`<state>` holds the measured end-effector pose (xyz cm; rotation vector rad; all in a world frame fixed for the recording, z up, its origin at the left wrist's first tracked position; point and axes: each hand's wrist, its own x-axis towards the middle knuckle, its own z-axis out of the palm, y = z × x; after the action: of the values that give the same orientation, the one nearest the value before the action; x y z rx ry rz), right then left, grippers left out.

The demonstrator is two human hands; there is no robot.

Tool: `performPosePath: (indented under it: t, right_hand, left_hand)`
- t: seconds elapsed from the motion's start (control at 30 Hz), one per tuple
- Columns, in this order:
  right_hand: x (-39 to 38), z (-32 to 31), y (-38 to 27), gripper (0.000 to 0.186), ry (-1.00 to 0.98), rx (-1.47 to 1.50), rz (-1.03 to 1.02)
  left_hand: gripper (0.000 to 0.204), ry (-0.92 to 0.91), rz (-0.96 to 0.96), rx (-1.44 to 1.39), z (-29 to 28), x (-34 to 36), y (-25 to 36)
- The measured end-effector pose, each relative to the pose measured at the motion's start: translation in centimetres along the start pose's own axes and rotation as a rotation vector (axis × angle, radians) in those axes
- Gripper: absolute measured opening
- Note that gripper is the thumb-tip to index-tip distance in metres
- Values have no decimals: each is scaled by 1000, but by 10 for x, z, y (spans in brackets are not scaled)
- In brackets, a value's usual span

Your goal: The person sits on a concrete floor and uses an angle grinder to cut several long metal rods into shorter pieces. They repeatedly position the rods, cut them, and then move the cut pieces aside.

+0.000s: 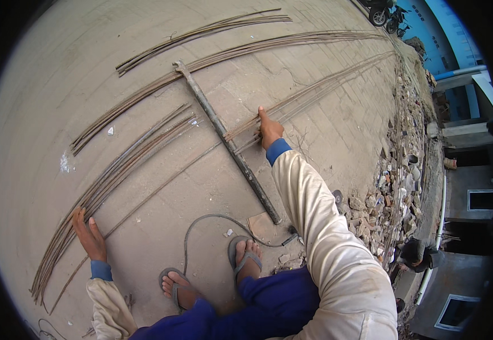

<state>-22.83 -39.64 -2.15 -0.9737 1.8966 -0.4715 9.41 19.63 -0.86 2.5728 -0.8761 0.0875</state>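
Note:
My right hand (270,129) grips thin rusty steel rods (314,90) that run up to the upper right, beside a long dark steel bar (206,102) with a forked, wrench-like head at its far end. The bar lies across the paving. My left hand (90,235), fingers apart, is on or just over a bundle of longer rods (122,164) at the lower left. A single rod (161,184) lies alongside that bundle. Between the bar and my sandalled feet (245,256) is a black cable (212,216) beside a flat tan piece (260,225).
More rod bundles (133,90) lie farther up on the dusty paving (42,141). Broken rubble (365,221) lines the right edge, beside white pipe (439,226) and grey walls (467,255) with openings. Parked motorbikes (382,14) stand near a blue panel (439,34) at top right.

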Motion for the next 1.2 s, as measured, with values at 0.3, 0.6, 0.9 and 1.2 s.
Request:
performPosePath:
  t: [0.3,0.6,0.9,1.2]
  right_hand:
    - [-12,36,-15,27,-73,785,83]
    - [-54,-33,-19,55,8,730,129]
    - [-219,7,42,67,-53,494,142]
    - [-426,55,143,63,-733,29,-295]
  left_hand:
    - [38,-289,11,-641,11,54,88]
    - [57,-666,247,-922,7,158,241]
    - [54,-727,701,-543,62,135,466]
    - [52,-1000,552,-94,65,73,405]
